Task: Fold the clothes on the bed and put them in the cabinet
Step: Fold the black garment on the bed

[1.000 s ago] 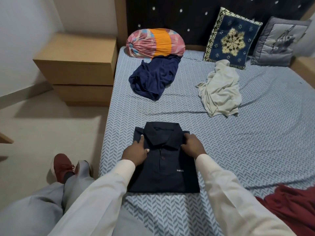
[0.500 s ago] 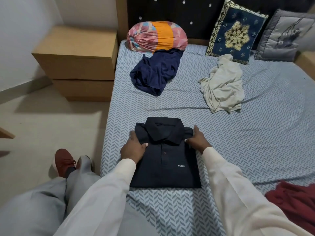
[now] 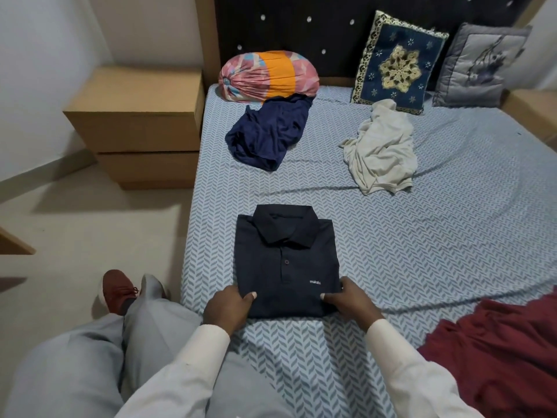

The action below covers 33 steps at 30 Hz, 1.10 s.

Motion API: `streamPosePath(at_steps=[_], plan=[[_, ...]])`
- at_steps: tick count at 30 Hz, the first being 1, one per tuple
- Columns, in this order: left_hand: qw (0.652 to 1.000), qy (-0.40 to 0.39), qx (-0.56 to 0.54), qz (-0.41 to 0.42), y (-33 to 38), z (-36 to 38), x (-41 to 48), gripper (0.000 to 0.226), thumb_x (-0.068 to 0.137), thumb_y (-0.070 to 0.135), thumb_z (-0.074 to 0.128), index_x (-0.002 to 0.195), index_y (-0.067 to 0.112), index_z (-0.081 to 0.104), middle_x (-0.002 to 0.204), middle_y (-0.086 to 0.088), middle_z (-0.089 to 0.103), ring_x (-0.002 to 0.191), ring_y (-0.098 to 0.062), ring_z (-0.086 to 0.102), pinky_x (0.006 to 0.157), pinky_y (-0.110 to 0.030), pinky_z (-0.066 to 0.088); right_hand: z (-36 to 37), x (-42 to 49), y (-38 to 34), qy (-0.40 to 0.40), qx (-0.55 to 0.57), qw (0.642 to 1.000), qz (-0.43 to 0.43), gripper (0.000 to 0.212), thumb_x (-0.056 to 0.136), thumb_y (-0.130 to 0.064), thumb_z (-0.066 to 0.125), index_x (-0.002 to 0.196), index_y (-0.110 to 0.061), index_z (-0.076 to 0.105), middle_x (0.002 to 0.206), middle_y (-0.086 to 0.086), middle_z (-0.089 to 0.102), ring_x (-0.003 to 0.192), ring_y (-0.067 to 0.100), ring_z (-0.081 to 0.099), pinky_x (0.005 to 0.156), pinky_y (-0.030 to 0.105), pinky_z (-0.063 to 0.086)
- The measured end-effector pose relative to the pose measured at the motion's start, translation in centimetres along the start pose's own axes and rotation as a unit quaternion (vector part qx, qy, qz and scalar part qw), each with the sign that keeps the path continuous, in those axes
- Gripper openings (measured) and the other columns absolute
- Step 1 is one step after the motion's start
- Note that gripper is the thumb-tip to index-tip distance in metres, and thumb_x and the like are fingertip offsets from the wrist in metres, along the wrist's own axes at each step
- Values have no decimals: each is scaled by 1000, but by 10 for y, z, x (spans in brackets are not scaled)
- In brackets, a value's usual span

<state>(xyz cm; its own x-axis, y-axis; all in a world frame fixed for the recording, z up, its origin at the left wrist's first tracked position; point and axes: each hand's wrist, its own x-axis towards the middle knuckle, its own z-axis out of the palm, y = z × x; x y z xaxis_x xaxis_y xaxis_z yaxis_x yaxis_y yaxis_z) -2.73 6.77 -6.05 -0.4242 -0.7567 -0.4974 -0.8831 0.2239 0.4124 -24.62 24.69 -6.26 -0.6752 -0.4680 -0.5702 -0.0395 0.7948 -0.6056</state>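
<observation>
Head view: folded polo shirt lies flat on the bed, collar away from me, long axis running straight ahead. My left hand and right hand each pinch a near corner, thumbs on top, equally close. Lifting looks next. Unfolded navy garment and white garment lie beyond. Wooden bedside unit stands left of the bed.

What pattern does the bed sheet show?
The bed sheet shows a blue-and-white herringbone pattern, clearest in the head view.
</observation>
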Motion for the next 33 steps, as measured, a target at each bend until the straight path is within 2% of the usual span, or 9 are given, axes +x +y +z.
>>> streamPosePath(at_steps=[7,11,14,16,21,23,27,31,33], plan=[[991,54,-121,4,-1,-11,-1,34,86,38,67,106,16,50,110,-10,66,102,-30,62,84,-35,48,-3,-5,-5,54,-8,999,1,36,73,-42,75,91,-16,60,88,1,68,83,18,65,64,30,49],[973,28,-230,-26,11,-18,14,60,82,32,73,128,13,40,113,-6,55,111,-31,58,86,-32,45,-8,5,-24,76,13,997,-18,34,78,-32,72,101,-15,53,92,2,63,87,20,61,68,30,47],[959,-48,-275,-55,9,-14,39,75,56,42,78,119,11,52,116,-6,64,102,-28,63,91,-37,53,-12,19,-33,74,47,996,-22,35,76,-27,73,102,-18,50,94,1,63,89,20,63,78,34,51],[959,-69,-270,-52,8,-7,52,67,49,43,76,107,11,64,107,-8,70,94,-26,67,88,-40,56,-13,30,-36,75,62,995,-19,34,74,-27,73,98,-19,50,95,2,65,88,20,64,80,37,54],[967,8,-253,-1,33,-24,49,18,78,29,70,91,22,60,101,-7,68,96,-28,63,84,-34,51,-18,44,-50,70,27,997,-23,20,77,-23,68,78,-16,49,83,6,64,80,23,62,68,33,46],[967,24,-255,15,36,-28,59,31,82,24,69,106,19,50,108,-5,62,102,-28,60,83,-32,45,-18,47,-55,61,40,997,-31,22,80,-20,68,91,-17,49,92,4,65,81,18,60,66,29,46],[967,-35,-234,96,41,-42,80,86,83,11,67,151,24,16,137,-8,51,119,-29,54,93,-33,46,-24,56,-63,18,39,995,-93,73,79,-20,67,140,-30,27,113,1,67,99,20,65,87,34,51],[977,-74,-170,102,46,-54,91,85,83,11,67,152,32,21,143,-12,30,113,-33,52,70,-31,54,-33,85,-50,-22,29,990,-133,80,70,-25,72,139,-41,36,133,1,53,118,18,56,103,41,48],[978,-100,-147,106,46,-56,86,83,84,12,69,152,31,24,143,-10,23,115,-34,50,78,-35,55,-37,80,-54,-47,26,991,-125,73,65,-33,77,132,-42,49,136,2,51,120,16,55,105,41,47]])
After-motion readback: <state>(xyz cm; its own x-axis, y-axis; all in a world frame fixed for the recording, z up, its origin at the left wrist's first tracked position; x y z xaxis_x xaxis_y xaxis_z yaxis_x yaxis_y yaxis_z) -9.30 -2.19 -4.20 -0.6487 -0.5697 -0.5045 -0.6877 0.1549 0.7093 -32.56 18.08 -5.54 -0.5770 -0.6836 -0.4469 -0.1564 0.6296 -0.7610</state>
